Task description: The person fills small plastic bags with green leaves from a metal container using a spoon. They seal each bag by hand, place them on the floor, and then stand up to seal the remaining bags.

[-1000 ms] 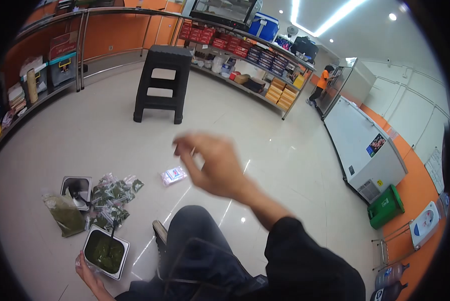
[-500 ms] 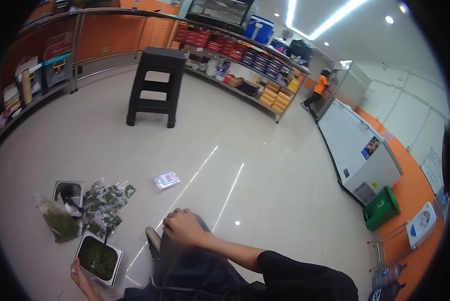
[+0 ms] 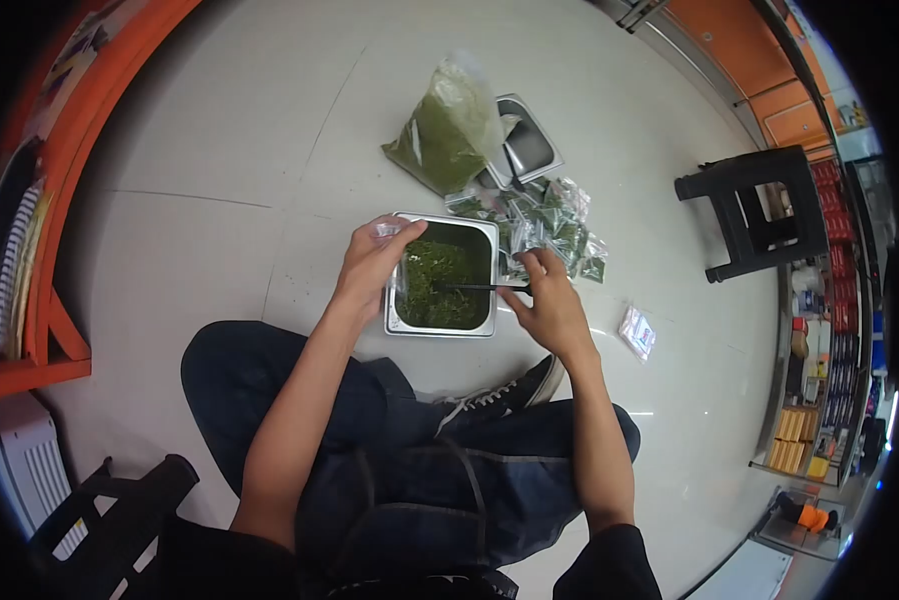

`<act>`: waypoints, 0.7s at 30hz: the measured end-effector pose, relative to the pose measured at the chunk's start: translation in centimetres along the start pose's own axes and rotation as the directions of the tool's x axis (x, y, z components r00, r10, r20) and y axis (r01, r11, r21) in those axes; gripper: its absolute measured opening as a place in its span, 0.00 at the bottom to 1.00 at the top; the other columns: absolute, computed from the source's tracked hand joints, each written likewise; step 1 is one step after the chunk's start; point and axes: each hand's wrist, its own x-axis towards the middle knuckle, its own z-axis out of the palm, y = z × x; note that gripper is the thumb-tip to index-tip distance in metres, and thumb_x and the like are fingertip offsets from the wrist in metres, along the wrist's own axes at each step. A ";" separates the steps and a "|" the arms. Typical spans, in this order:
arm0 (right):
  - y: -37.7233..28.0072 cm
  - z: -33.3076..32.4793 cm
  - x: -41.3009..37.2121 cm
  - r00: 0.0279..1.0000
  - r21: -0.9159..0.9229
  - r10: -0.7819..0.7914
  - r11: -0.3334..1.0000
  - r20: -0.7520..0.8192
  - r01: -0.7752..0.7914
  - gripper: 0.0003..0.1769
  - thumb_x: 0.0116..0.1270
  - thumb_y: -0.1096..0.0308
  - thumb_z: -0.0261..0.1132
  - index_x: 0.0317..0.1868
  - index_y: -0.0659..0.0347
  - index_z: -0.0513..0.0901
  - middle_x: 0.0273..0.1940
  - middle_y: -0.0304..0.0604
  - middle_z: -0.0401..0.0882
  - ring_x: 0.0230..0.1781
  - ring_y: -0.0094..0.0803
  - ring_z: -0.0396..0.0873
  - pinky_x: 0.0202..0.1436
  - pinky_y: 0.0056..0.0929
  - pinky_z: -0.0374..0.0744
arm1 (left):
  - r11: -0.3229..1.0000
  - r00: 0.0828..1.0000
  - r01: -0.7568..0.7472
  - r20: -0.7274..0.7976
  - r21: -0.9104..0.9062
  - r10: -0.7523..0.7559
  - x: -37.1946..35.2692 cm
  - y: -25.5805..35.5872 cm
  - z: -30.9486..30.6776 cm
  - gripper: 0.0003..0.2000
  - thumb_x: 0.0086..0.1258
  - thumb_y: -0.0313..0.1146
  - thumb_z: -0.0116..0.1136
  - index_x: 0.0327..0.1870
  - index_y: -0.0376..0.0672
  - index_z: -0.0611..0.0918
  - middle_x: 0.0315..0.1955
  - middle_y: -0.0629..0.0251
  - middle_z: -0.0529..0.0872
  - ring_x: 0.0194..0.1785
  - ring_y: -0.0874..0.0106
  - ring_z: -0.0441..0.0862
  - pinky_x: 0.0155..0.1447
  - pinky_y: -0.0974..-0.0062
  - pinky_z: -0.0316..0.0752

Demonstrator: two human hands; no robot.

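A steel food pan [image 3: 490, 318] stands on the floor before me, holding chopped green herb-like flakes [image 3: 434, 278]. At its left rim, my left hand [image 3: 369, 265] is closed on a small clear plastic bag [image 3: 387, 232]. My right hand [image 3: 554, 308] is at the pan's right rim, its fingers closed on the handle of a thin black utensil [image 3: 469, 287]. The utensil's head is buried in the flakes, so its shape is hidden. Just right of the pan lie several small clear packets [image 3: 549, 225] filled with the same green stuff.
A large plastic bag of green flakes [image 3: 439, 135] leans by a second steel pan [image 3: 532, 140] with a dark utensil. A pink-and-white pack [image 3: 636, 333] lies at right. Black stools [image 3: 759, 215] stand around, with an orange shelf [image 3: 69, 200] at left. A distant person [image 3: 809, 515] wears orange.
My view has swung down and left over the pan. My right hand has left my knee and taken the black utensil; my left hand remains at the pan's rim.
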 end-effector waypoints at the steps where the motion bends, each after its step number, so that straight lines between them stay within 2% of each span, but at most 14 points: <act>1: 0.2 0.7 0.2 1.000 0.005 -0.003 1.000 0.013 0.003 0.23 0.65 0.62 0.71 0.56 0.64 0.79 0.54 0.52 0.76 0.56 0.51 0.76 0.52 0.46 0.79 | 1.000 1.000 0.016 0.018 -0.026 -0.016 0.1 0.2 0.2 0.10 0.67 0.37 0.70 0.37 0.41 0.84 0.35 0.71 0.83 0.44 0.78 0.76 0.51 0.77 0.67; 3: 0.1 1.8 0.5 0.986 -0.152 -0.057 0.985 0.159 0.081 0.23 0.65 0.62 0.70 0.56 0.66 0.78 0.52 0.52 0.76 0.57 0.51 0.75 0.55 0.46 0.79 | 0.998 0.999 0.041 0.025 -0.051 -0.039 0.4 0.2 0.4 0.10 0.67 0.37 0.70 0.37 0.41 0.84 0.35 0.71 0.82 0.44 0.78 0.76 0.51 0.77 0.68; 5: 0.0 2.9 0.8 0.976 -0.172 -0.084 0.978 0.201 0.120 0.20 0.66 0.63 0.69 0.55 0.63 0.80 0.50 0.52 0.75 0.53 0.50 0.78 0.55 0.48 0.79 | 0.998 0.999 -0.017 0.042 -0.062 0.020 0.4 -0.1 0.2 0.10 0.67 0.37 0.70 0.37 0.40 0.84 0.35 0.71 0.83 0.44 0.78 0.76 0.51 0.77 0.68; 7: -0.2 3.1 0.9 0.936 -0.132 0.069 0.991 0.345 -0.024 0.16 0.67 0.65 0.68 0.53 0.59 0.83 0.49 0.53 0.75 0.48 0.50 0.80 0.53 0.48 0.80 | 0.998 0.999 -0.006 0.040 -0.062 0.008 0.3 -0.2 0.2 0.11 0.67 0.37 0.70 0.38 0.39 0.84 0.36 0.69 0.83 0.44 0.77 0.77 0.51 0.76 0.70; 8: 0.4 3.6 0.6 0.962 -0.095 -0.012 0.995 0.274 0.040 0.12 0.67 0.67 0.67 0.49 0.57 0.86 0.48 0.52 0.74 0.43 0.51 0.82 0.50 0.47 0.81 | 0.999 0.999 0.010 0.039 -0.054 -0.008 0.3 0.0 0.3 0.11 0.67 0.37 0.70 0.38 0.39 0.84 0.36 0.69 0.84 0.44 0.77 0.77 0.52 0.76 0.70; 11: 0.4 3.8 0.6 0.967 0.003 -0.023 1.000 0.255 0.023 0.11 0.67 0.68 0.67 0.48 0.59 0.87 0.47 0.52 0.74 0.43 0.52 0.81 0.49 0.46 0.81 | 0.999 1.000 0.002 0.021 -0.036 -0.001 0.5 -0.4 -0.2 0.11 0.68 0.37 0.69 0.39 0.39 0.85 0.37 0.67 0.85 0.45 0.77 0.78 0.53 0.76 0.71; 13: 1.0 4.0 0.7 0.970 0.033 -0.059 0.998 0.237 0.052 0.10 0.67 0.70 0.68 0.47 0.61 0.87 0.47 0.53 0.72 0.43 0.52 0.81 0.49 0.45 0.80 | 0.999 0.999 -0.032 -0.007 -0.020 0.031 0.5 -0.4 0.0 0.12 0.68 0.36 0.69 0.40 0.35 0.84 0.34 0.64 0.87 0.37 0.77 0.82 0.42 0.78 0.76; 14: 1.4 3.9 0.7 0.973 0.076 -0.063 0.996 0.221 0.047 0.10 0.66 0.70 0.68 0.47 0.62 0.88 0.44 0.53 0.74 0.41 0.51 0.81 0.47 0.44 0.80 | 0.999 0.999 -0.041 -0.011 -0.030 0.040 0.4 -0.3 -0.1 0.12 0.68 0.36 0.69 0.40 0.35 0.84 0.34 0.64 0.87 0.37 0.77 0.82 0.42 0.78 0.76; 16: 1.7 3.2 1.2 0.976 0.099 -0.078 0.993 0.203 0.058 0.10 0.66 0.70 0.68 0.46 0.63 0.88 0.42 0.52 0.76 0.40 0.50 0.81 0.46 0.43 0.80 | 0.999 1.000 -0.008 0.002 -0.032 0.008 0.3 0.0 -0.1 0.11 0.69 0.37 0.69 0.41 0.38 0.84 0.36 0.66 0.86 0.42 0.77 0.81 0.50 0.76 0.75; 18: 2.2 2.1 1.6 0.959 0.240 -0.007 0.969 0.282 -0.064 0.09 0.67 0.71 0.68 0.45 0.66 0.88 0.37 0.53 0.82 0.36 0.45 0.83 0.44 0.38 0.81 | 0.997 1.000 0.010 0.011 -0.071 -0.009 0.1 0.1 -0.1 0.11 0.69 0.36 0.69 0.42 0.37 0.84 0.36 0.66 0.86 0.41 0.77 0.81 0.48 0.76 0.76; 19: 2.4 1.5 1.7 0.960 0.223 -0.014 0.974 0.280 -0.051 0.09 0.67 0.71 0.68 0.45 0.66 0.88 0.37 0.53 0.82 0.36 0.45 0.83 0.44 0.38 0.81 | 0.995 0.999 0.042 0.019 -0.085 -0.040 0.0 0.3 -0.1 0.11 0.69 0.36 0.68 0.42 0.37 0.84 0.36 0.66 0.86 0.40 0.77 0.82 0.46 0.76 0.77; 21: 2.8 0.9 1.7 0.975 0.367 0.045 0.922 0.216 -0.124 0.10 0.67 0.71 0.69 0.45 0.68 0.87 0.34 0.54 0.86 0.34 0.41 0.85 0.43 0.33 0.81 | 0.998 1.000 0.015 0.003 -0.067 -0.015 0.3 0.2 -0.1 0.12 0.69 0.36 0.69 0.42 0.36 0.83 0.36 0.65 0.85 0.40 0.76 0.82 0.45 0.75 0.78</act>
